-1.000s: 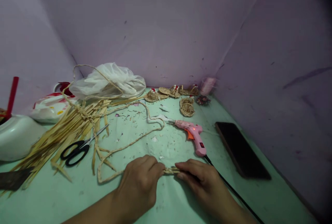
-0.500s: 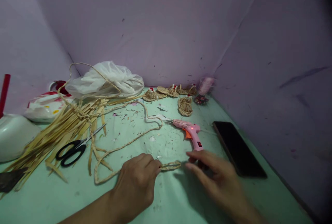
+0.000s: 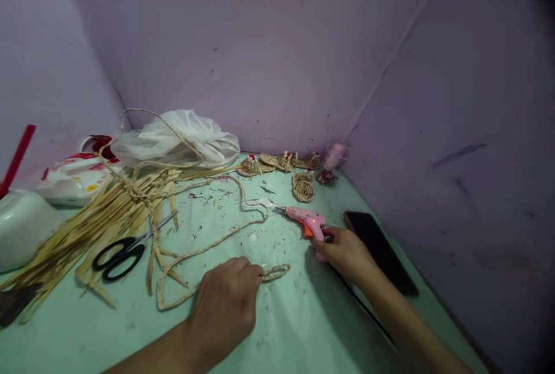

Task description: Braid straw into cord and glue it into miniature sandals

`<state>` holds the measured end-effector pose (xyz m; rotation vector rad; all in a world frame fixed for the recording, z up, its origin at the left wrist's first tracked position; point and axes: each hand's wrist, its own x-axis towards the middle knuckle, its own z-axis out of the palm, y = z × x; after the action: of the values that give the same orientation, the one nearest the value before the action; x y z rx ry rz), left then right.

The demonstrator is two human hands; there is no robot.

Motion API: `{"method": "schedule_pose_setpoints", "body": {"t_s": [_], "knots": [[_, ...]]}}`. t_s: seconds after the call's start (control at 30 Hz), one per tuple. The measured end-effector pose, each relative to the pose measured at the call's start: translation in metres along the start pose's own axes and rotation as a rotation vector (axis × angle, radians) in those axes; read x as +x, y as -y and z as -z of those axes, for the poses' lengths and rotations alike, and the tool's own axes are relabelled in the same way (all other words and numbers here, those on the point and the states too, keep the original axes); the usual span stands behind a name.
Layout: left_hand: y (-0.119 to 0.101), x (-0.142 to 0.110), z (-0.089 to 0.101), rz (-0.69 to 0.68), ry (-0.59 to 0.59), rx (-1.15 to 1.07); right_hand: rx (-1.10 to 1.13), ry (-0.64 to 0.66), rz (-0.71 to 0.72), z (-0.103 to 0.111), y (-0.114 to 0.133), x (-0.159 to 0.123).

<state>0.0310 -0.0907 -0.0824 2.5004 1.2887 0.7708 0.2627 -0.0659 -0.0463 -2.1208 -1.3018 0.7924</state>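
My left hand [image 3: 229,296] is closed on a braided straw cord, pinching it where a narrow loop [image 3: 277,271] sticks out to the right of the fingers. The rest of the cord [image 3: 212,245] trails from that hand across the green tabletop to the left and back. My right hand [image 3: 344,250] has its fingers closed round the lower handle of a pink hot glue gun [image 3: 306,221]. Its little red light is lit, and the nozzle points left over a whitish patch [image 3: 264,203] on the table. A dark cable runs back from the gun under my right forearm.
Black-handled scissors [image 3: 119,258] lie beside a heap of dry straw strips [image 3: 95,215] at left. Small woven straw slippers [image 3: 302,187] stand near the back wall, by a pink spool [image 3: 335,156]. A dark phone [image 3: 381,252] lies at right. A white plastic bag [image 3: 177,137] sits at the back.
My right hand has moved forward from beside the cord loop and taken hold of the glue gun's handle. My left hand still pinches the cord; the view has shifted slightly.
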Motion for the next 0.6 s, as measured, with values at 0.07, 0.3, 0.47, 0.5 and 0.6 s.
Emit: {"method": "schedule_pose_setpoints", "body": {"t_s": [0.07,0.3,0.47,0.5,0.6], "knots": [[0.0,-0.001,0.0,-0.006,0.009,0.01,0.074,0.033,-0.041,-0.002,0.005,0.004],[-0.005,-0.001,0.004,0.091,0.106,-0.022,0.413,0.187,-0.071,-0.001,0.024,-0.009],[-0.005,0.004,0.012,0.263,0.145,-0.12,0.566,0.065,0.143,-0.008,0.017,-0.043],[-0.004,0.004,0.013,0.296,0.157,-0.141,0.562,0.099,0.16,-0.011,0.014,-0.05],[-0.004,0.005,0.014,0.324,0.18,-0.166,0.645,0.243,0.185,-0.023,0.009,-0.065]]}}
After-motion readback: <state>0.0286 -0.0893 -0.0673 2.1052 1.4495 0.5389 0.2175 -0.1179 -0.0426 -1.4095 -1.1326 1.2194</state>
